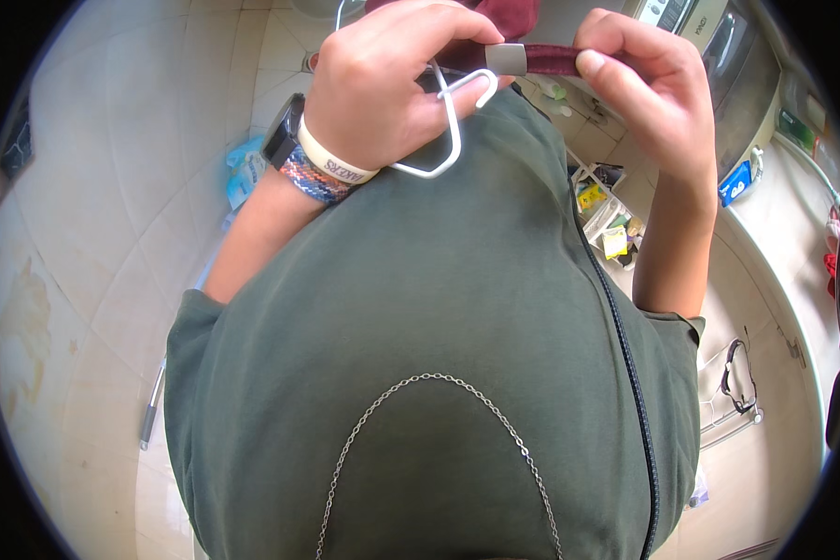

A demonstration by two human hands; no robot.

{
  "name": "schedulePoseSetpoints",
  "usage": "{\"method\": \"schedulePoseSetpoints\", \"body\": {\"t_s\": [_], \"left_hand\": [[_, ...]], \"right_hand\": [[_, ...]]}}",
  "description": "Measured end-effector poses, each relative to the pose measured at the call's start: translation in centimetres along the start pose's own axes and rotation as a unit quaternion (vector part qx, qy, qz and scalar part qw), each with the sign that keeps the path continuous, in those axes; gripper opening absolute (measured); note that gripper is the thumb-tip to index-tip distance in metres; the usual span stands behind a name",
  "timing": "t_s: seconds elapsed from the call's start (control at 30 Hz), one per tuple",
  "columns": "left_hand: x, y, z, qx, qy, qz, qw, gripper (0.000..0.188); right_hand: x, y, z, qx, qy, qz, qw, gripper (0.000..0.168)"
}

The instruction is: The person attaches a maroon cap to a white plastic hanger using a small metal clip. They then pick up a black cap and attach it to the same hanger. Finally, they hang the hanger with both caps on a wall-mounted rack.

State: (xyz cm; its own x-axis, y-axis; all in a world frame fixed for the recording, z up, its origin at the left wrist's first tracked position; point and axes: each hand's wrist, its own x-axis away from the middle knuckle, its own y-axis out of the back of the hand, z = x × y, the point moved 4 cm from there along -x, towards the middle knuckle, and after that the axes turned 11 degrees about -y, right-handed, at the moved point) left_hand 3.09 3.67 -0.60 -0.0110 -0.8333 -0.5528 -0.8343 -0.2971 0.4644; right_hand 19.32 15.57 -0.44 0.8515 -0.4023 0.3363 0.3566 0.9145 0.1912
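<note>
At the top of the head view, my left hand (pixel 385 77) holds a white hanger (pixel 450 126) with its hook towards the right, and its fingers also meet a dark red fabric strap (pixel 551 59). A pale grey tag or band (pixel 506 59) wraps the strap beside my left fingertips. My right hand (pixel 654 91) pinches the strap's right part between thumb and forefinger, so the strap is stretched level between both hands. More dark red cloth (pixel 514 15) shows behind, cut off by the picture's top edge. The rest of the hanger is hidden by my left hand.
A front-loading appliance (pixel 724 77) stands at the upper right, with a blue packet (pixel 735 183) near it. A rack of small packets (pixel 605 217) is beyond my right forearm. Glasses or goggles (pixel 738 376) hang at the right. A blue plastic bag (pixel 246 171) lies left of my wrist.
</note>
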Motion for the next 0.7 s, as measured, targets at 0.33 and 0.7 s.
{"method": "schedulePoseSetpoints", "body": {"t_s": [0.33,0.7], "left_hand": [[0.6,-0.7,0.5,-0.025,0.118,0.077,0.99,0.036],[1.5,-0.7,1.1,0.208,0.241,0.021,0.948,0.042]], "right_hand": [[-1.2,-4.4,-3.6,-0.283,-0.131,-0.024,0.95,0.028],[-0.8,-5.2,-4.5,-0.253,0.011,-0.116,0.96,0.023]]}}
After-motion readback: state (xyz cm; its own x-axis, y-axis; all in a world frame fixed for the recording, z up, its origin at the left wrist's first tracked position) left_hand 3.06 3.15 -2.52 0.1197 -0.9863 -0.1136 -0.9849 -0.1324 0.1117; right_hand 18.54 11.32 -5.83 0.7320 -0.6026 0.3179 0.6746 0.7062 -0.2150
